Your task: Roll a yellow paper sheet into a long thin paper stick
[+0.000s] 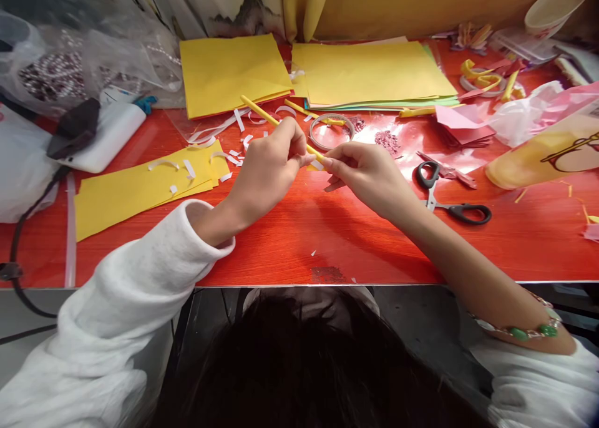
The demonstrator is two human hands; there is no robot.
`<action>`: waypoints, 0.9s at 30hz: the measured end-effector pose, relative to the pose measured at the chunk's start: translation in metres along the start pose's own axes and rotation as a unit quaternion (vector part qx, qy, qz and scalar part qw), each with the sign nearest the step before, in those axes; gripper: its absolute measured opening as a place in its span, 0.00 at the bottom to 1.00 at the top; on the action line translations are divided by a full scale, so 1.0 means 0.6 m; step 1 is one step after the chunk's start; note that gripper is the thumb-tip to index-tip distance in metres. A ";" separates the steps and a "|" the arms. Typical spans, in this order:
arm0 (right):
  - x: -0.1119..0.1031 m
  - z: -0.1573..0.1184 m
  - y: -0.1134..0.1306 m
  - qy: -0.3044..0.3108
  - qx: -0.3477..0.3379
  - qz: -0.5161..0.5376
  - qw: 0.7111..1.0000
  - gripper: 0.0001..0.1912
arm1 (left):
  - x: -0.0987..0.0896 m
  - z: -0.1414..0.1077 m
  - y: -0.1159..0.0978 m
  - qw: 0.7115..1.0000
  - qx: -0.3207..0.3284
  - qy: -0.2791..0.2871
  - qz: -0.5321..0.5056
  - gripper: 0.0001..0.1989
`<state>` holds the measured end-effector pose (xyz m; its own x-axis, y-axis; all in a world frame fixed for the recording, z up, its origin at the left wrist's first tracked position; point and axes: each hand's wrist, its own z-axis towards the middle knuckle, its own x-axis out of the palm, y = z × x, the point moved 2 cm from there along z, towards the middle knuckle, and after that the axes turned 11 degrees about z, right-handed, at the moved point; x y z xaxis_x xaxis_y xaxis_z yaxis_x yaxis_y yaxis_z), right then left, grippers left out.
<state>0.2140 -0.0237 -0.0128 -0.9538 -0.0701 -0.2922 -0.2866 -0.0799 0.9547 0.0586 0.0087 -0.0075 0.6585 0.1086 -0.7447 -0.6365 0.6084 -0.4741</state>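
A thin yellow rolled-paper stick (259, 108) slants across the space between my hands, above the red table (276, 228). My left hand (269, 166) is closed around its middle, with the upper end sticking out past the knuckles. At the lower end, my right hand (369, 175) pinches the stick between thumb and fingers. A small pale strip shows just under the fingertips. Behind the hands lies a tape roll (312, 135), next to another yellow stick (327, 121). Black-handled scissors (431, 200) rest open to the right of my right hand.
Yellow paper strips (116, 200) with white scraps (189, 169) lie left. Yellow sheets (234, 69) and a second stack (374, 75) stand behind. Pink papers (463, 125) and a yellow container (528, 163) are right; a white device (110, 138) and plastic bags (126, 57) are left.
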 end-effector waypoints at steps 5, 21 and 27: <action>0.000 0.001 0.000 0.006 0.006 0.007 1.000 0.14 | 0.001 0.001 0.001 1.000 -0.007 0.001 0.007 0.08; 0.001 0.001 0.001 0.022 0.023 0.049 0.998 0.13 | 0.005 -0.005 -0.009 1.000 -0.014 0.006 0.009 0.09; -0.001 0.004 -0.001 0.018 0.022 0.050 0.998 0.13 | 0.005 -0.004 -0.007 0.999 -0.033 0.002 0.013 0.09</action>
<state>0.2146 -0.0214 -0.0133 -0.9744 -0.1115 -0.1954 -0.1937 -0.0263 0.9807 0.0623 0.0047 -0.0087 0.6399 0.1199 -0.7591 -0.6780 0.5530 -0.4842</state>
